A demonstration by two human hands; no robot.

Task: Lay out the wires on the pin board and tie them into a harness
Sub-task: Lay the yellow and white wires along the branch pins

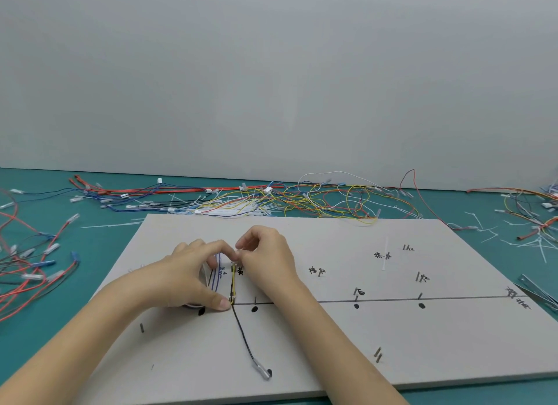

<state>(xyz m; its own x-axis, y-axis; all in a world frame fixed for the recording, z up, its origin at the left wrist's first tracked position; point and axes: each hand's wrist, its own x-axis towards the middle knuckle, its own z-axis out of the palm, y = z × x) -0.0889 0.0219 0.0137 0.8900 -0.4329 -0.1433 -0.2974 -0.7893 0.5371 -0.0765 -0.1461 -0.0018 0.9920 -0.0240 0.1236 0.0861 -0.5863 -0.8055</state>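
- While both hands work near the middle of the board, the left hand lies curved over a bundle of blue wires, its thumb tip pressed down beside the lower pin at the drawn line.
- Left forefinger arches over to meet the right hand's fingertips above the upper pin; whether it pinches anything there I cannot tell.
- Right hand has its fingers curled, thumb and forefinger pinched together just above the yellow wire; what sits in the pinch is too small to make out.
- Yellow wire runs straight between two pins, alongside a black wire.
- Black wire carries on down the board past the line and ends in a clear-sleeved terminal near the front edge.
- Board is grey, marked with a long black line, black dots and handwritten labels, and several short pins stand in it.
- One white cable tie lies on the board to the right, well apart from the hands.
- Loose wires in red, blue, yellow and white lie heaped on the green table behind and to both sides of the board.
- Metal tool, partly cut off by the frame, rests at the board's right edge.
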